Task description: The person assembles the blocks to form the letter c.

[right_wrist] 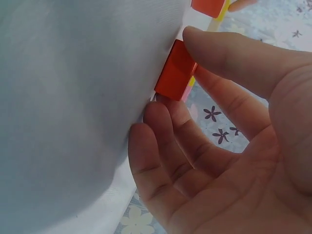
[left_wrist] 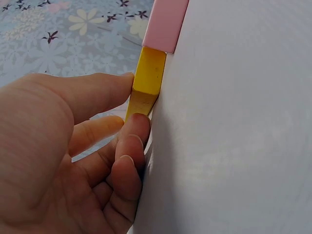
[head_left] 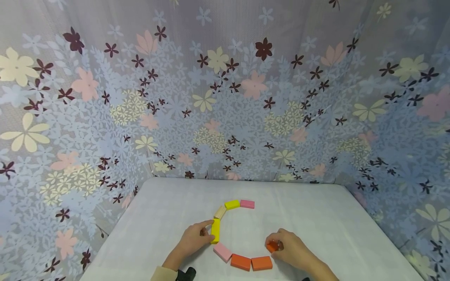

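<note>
A curved row of small rectangular blocks lies on the white table. My left hand [head_left: 193,239] pinches a yellow block [head_left: 215,232] in the row by its ends, thumb at the near end and a finger at the far end. Touching its near end is a light pink block [head_left: 222,252]. My right hand [head_left: 291,250] holds an orange-red block [right_wrist: 174,73] between thumb and fingers, low at the table. In the head view the fingers partly hide this block. Closest to it in the row is an orange block [head_left: 261,263], a small gap apart.
Another orange block [head_left: 240,262] joins the front of the row. At the far end come a plain wood block [head_left: 220,212], a second yellow block [head_left: 232,204] and a darker pink block [head_left: 247,204]. A flowered curtain [head_left: 246,117] hangs behind the white table [head_left: 316,210].
</note>
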A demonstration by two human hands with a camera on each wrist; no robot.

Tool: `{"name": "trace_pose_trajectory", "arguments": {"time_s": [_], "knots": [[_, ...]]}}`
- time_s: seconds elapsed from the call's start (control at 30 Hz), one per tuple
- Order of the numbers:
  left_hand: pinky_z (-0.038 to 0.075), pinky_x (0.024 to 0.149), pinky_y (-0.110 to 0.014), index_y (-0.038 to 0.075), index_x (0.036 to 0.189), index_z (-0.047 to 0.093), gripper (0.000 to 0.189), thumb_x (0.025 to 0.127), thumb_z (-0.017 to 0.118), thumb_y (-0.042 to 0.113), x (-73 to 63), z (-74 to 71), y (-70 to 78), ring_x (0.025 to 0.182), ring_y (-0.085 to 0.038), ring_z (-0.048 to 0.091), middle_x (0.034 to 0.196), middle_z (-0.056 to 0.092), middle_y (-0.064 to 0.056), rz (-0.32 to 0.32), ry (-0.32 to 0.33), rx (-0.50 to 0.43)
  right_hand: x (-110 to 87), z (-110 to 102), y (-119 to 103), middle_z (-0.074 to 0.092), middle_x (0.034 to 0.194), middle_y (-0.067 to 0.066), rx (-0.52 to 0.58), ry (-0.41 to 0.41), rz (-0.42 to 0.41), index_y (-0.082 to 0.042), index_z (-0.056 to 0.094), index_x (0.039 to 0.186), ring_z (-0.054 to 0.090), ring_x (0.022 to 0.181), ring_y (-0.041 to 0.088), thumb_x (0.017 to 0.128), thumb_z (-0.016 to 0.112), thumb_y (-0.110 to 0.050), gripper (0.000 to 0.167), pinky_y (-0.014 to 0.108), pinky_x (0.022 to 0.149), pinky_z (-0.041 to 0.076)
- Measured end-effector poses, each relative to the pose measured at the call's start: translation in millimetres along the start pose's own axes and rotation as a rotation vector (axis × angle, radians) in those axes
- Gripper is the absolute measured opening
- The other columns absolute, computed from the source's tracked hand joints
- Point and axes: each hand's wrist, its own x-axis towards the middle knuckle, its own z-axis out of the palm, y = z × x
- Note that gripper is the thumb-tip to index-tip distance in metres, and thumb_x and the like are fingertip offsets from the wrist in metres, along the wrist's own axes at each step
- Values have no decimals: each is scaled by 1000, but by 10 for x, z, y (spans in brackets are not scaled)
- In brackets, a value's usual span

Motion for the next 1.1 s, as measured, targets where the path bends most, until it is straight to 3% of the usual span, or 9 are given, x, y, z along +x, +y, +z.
{"name": "trace_pose_trajectory", "arguments": {"time_s": [0.63, 1.1], "knots": [[38, 54, -25, 12, 140, 61, 56, 90, 77, 30, -4, -17, -4, 62, -10, 49, 75, 59, 7, 11, -5, -5, -86, 30, -14, 55, 85, -7, 29, -90, -29, -32, 75, 97, 51, 77, 15, 77, 86, -16, 28, 28, 68, 44], [38, 55, -26, 12, 140, 61, 56, 90, 77, 30, -13, -1, 3, 63, -11, 49, 76, 59, 7, 13, -7, -7, -176, 3, -27, 54, 86, -1, 113, -137, -9, -27, 76, 100, 49, 75, 18, 85, 81, -17, 19, 29, 66, 42]]}}
